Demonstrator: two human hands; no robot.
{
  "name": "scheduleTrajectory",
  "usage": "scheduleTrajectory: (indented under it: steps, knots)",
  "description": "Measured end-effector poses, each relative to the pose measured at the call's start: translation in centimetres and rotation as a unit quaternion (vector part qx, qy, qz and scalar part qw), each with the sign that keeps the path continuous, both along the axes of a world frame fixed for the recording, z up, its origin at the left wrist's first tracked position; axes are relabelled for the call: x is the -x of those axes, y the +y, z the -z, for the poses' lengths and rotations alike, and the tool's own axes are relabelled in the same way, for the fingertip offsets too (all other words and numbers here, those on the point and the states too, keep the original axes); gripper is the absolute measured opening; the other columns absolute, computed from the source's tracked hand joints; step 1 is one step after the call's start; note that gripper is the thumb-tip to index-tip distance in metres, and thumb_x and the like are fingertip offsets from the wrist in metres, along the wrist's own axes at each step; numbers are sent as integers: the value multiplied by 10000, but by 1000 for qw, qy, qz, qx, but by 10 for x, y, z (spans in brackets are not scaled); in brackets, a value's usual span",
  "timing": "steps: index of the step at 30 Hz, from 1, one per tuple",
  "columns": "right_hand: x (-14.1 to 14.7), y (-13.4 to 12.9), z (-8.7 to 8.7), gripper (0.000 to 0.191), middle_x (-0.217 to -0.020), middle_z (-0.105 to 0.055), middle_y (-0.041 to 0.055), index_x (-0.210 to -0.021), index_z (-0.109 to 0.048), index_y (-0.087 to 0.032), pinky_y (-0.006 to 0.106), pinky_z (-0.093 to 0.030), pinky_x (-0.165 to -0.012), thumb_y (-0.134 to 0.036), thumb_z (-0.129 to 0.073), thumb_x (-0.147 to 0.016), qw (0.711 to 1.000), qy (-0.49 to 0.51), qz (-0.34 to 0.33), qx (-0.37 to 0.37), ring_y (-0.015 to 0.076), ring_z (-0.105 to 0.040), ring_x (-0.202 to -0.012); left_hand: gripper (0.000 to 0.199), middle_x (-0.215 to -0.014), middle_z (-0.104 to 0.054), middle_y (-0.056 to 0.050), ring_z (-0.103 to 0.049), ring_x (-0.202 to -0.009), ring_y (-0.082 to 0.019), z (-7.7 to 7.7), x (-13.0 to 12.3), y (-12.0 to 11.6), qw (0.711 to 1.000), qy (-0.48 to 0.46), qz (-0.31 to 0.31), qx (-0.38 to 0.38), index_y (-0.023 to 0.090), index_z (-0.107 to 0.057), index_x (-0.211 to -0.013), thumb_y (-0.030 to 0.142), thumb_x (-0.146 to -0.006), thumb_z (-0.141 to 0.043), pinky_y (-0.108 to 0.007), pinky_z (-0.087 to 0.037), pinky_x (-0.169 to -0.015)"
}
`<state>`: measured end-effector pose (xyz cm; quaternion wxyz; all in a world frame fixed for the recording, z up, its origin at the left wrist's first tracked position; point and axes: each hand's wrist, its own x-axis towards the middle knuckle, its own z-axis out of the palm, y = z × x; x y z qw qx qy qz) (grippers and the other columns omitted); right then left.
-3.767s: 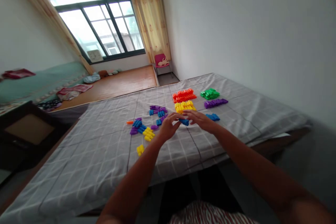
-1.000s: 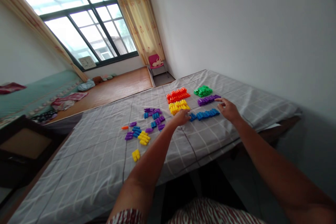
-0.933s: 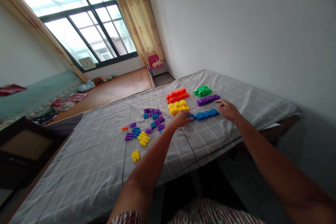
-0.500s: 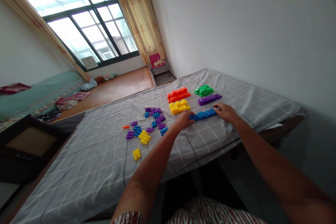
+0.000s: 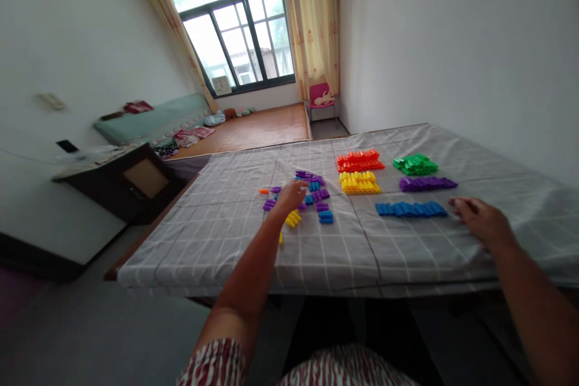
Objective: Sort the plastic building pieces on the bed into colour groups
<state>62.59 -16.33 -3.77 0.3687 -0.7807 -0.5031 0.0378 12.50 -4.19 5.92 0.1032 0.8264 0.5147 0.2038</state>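
Note:
Over a loose spread of plastic building pieces, my left hand (image 5: pixel 293 194) is held with its fingers apart and nothing seen in them. Purple pieces (image 5: pixel 321 195), blue pieces (image 5: pixel 325 217) and yellow pieces (image 5: pixel 293 218) lie around it, some hidden under the hand and forearm. A row of blue pieces (image 5: pixel 411 210) lies on the cloth to the right. Just beyond that row's right end is my right hand (image 5: pixel 484 220), apart from it, fingers loosely bent and holding nothing visible.
Behind the blue row lie a purple row (image 5: pixel 427 184), a green pile (image 5: pixel 415 164), a yellow stack (image 5: pixel 360 183) and an orange-red stack (image 5: pixel 359 161). One orange piece (image 5: pixel 263 191) sits at the left. A grey checked cloth (image 5: pixel 325 259) covers the table; a wall (image 5: pixel 452 42) rises behind.
My left hand has left the blue row's left end and moved left to the loose pieces. My right hand has come away from the row's right end. The view has turned left.

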Motion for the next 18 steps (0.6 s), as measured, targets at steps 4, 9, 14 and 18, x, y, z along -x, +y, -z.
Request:
scheduleTrajectory:
  steps: [4,9,14,18]
  knots:
    - [4,-4,-5,351,-859,-736,107,-982,-686,-276,379,-471,-655,-497,-480,-804,998,40,3,39,276,-678,-763,375,-1111,-715,-76,-635,-1067,-231,-11,69,15,995,77,-42,56,209,-714,-1054,72,-765,-520,-396,-459,-995]
    - [8,-6,-8,332,-863,-726,90,-964,-693,-295,390,-448,-645,-482,-493,-777,999,-2,8,39,289,-652,-770,478,-1164,-689,-64,-611,-1105,-210,-4,91,8,978,80,157,114,210,-712,-1046,15,-632,-574,-328,-445,-1010]
    - [12,-6,-10,350,-963,-729,89,-988,-706,-260,363,-447,-696,-456,-486,-798,999,-22,-7,40,269,-643,-830,492,-1272,-602,-90,-571,-1156,-221,12,83,7,986,121,96,57,219,-643,-1175,113,-696,-610,-325,-425,-1026]
    - [18,-8,-13,344,-921,-729,76,-984,-714,-238,326,-442,-672,-432,-495,-803,999,-11,-9,29,236,-638,-794,442,-1268,-580,-103,-610,-1064,-241,9,73,10,986,158,-30,31,227,-605,-1206,220,-764,-605,-343,-473,-931]
